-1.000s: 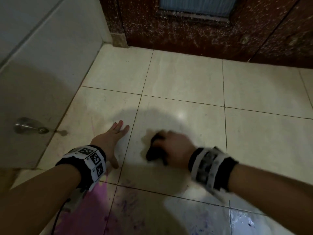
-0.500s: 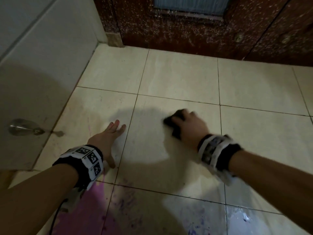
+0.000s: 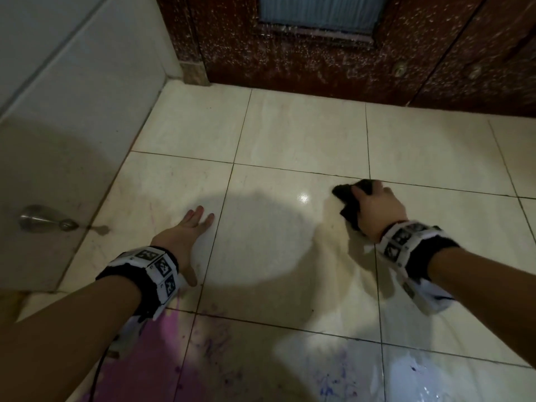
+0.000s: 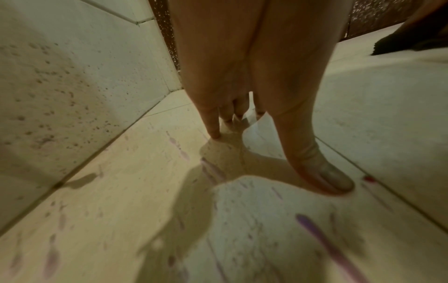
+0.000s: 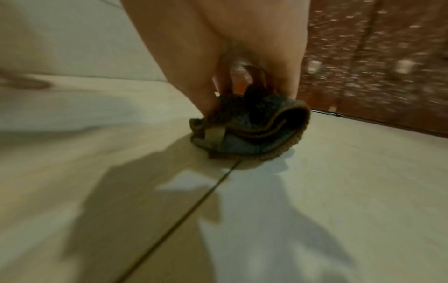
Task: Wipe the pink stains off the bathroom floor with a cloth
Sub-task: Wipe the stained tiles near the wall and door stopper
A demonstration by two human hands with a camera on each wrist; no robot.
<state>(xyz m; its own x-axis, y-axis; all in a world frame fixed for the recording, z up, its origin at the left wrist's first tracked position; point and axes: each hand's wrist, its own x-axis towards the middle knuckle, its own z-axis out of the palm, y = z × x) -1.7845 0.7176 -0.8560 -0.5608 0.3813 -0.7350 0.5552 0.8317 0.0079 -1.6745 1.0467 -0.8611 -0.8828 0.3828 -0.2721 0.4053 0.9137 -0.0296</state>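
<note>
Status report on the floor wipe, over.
Right hand grips dark cloth on floor. Left hand flat on tile. Pink stain remains.

Bare forearms, black wristbands (image 3: 429, 256) with white marker tags, perhaps a cable

A dark red-brown door (image 3: 333, 53), speckled with pale flecks, is standing along the far edge of the room, a ribbed bluish panel (image 3: 319, 10) sitting in its upper part; a pale tiled wall (image 3: 72, 97) is running down the left side; a metal door stopper (image 3: 37, 220) is jutting from that wall, casting a small shadow.
</note>
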